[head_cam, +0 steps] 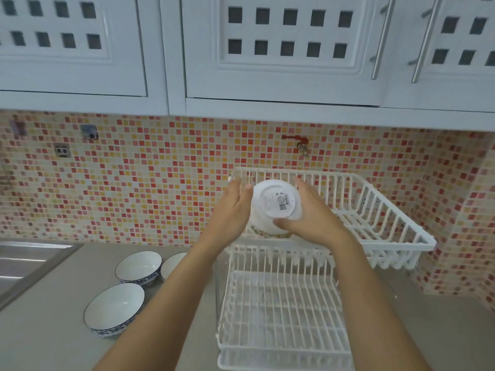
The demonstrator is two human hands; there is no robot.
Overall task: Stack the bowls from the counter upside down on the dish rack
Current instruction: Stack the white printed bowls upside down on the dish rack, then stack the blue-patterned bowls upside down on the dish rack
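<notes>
I hold a white bowl (276,200) upside down, its labelled base facing me, over the left end of the upper basket of the white wire dish rack (396,223). My left hand (234,210) presses its left side and my right hand (310,212) wraps its right and lower side. A patterned rim shows beneath it; whether that belongs to a second bowl I cannot tell. On the counter to the left stand three upright bowls with blue-patterned outsides: a near one (113,309), a middle one (138,267) and a far one (172,265) partly hidden by my left forearm.
The rack's lower tier (284,311) sits in front of me on the grey counter (48,330). A steel sink (24,263) lies at the far left. A red tap (300,143) sticks out of the mosaic wall above the rack. White cabinets hang overhead.
</notes>
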